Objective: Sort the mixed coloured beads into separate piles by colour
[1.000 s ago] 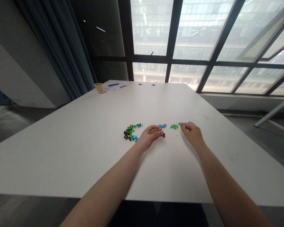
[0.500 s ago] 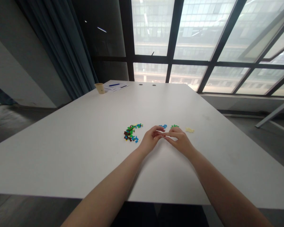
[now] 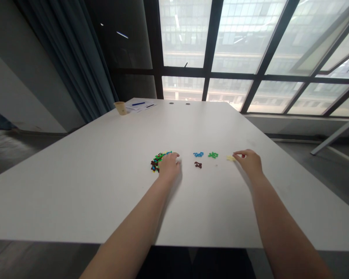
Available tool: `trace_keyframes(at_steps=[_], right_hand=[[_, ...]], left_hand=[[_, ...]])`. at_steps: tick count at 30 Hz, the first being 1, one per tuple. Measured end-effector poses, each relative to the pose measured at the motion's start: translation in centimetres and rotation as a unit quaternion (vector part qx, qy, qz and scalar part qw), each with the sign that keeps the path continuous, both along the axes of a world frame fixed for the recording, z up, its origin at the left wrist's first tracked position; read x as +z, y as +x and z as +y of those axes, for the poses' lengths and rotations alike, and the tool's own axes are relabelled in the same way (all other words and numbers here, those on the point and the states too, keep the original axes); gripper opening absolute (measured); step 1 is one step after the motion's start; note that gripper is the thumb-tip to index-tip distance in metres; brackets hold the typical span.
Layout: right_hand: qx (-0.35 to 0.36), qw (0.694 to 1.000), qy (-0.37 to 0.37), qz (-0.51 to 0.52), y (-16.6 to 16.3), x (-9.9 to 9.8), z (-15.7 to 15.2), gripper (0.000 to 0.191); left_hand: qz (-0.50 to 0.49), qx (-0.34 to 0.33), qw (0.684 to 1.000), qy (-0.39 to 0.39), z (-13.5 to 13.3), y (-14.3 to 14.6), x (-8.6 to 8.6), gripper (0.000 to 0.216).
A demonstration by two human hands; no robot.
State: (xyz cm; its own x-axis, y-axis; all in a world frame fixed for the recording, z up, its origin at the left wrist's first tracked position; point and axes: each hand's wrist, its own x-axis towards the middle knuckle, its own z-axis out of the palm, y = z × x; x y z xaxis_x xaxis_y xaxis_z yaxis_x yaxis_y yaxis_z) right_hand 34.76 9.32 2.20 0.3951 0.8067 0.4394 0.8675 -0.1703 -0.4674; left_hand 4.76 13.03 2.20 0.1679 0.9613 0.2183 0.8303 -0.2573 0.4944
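On the white table [image 3: 104,186] lies a mixed pile of small coloured pieces [image 3: 157,160]. My left hand [image 3: 169,166] rests palm down over the right part of that pile, fingers curled onto the pieces. To the right lie small sorted groups: blue pieces [image 3: 198,154], green pieces [image 3: 213,155], brown pieces [image 3: 198,165] and pale yellow pieces [image 3: 230,157]. My right hand [image 3: 250,161] sits beside the yellow group, its fingertips pinched together right at those pieces. What the pinch holds is too small to make out.
A paper cup [image 3: 120,108] stands at the table's far left corner, next to papers with blue pens [image 3: 141,104]. Large windows rise behind the far edge, and a dark curtain hangs at the left.
Both hands had met in the middle over the brown pieces. Since then my left hand has moved left onto the mixed pile and my right hand has moved right to the yellow group.
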Motion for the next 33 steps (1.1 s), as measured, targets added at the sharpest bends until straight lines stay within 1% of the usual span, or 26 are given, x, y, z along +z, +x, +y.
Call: trace_keyframes(at_steps=[2,3,5,8,14,17,22,24,27,28,30,32,33], right_hand=[[-0.056,0.997,-0.054,0.014,1.9,-1.0,0.2,0.023],[-0.073,0.994,-0.077,0.024,2.4,-1.4,0.2,0.025],[-0.093,0.988,-0.116,0.042,3.0,-2.1,0.2,0.026],[-0.108,0.981,-0.151,0.053,3.2,-2.6,0.3,0.027],[-0.105,0.978,-0.175,0.054,3.5,-2.7,0.5,0.028],[-0.109,0.979,-0.164,0.051,3.8,-2.6,0.4,0.029],[-0.111,0.979,-0.159,0.068,3.9,-2.3,0.1,0.029],[-0.108,0.980,-0.152,0.070,3.6,-2.0,0.0,0.030],[-0.097,0.985,-0.125,0.062,2.7,-1.1,-0.2,0.031],[-0.086,0.989,-0.108,0.057,2.1,-0.6,-0.2,0.031],[-0.040,0.996,-0.060,0.046,0.6,0.2,-0.3,0.032],[0.042,0.998,-0.005,0.041,-1.5,0.8,-0.5,0.031],[0.080,0.996,0.011,0.046,-2.7,1.1,-0.6,0.030]], left_hand=[[0.077,0.063,0.995,-0.028,0.0,-0.7,0.3,0.024],[0.101,0.076,0.991,-0.043,-0.1,-0.9,0.4,0.023],[0.122,0.079,0.988,-0.061,-0.1,-1.2,0.4,0.022],[0.106,0.066,0.990,-0.063,0.3,-1.4,0.0,0.021],[0.033,0.048,0.997,-0.059,1.4,-1.6,-1.1,0.027],[0.009,0.040,0.998,-0.054,1.4,-1.7,-1.1,0.025],[0.012,0.043,0.997,-0.068,1.4,-1.9,-1.2,0.026],[-0.008,0.046,0.996,-0.071,1.6,-1.9,-1.2,0.026],[-0.061,0.025,0.997,-0.040,1.8,-1.8,-1.1,0.027],[-0.089,0.012,0.996,-0.027,1.8,-1.7,-1.0,0.027],[-0.166,-0.009,0.986,-0.015,1.7,-1.3,-0.5,0.024],[-0.263,-0.018,0.964,-0.045,1.4,-0.7,-0.1,0.019],[-0.321,-0.019,0.944,-0.078,1.2,-0.3,0.1,0.016]])
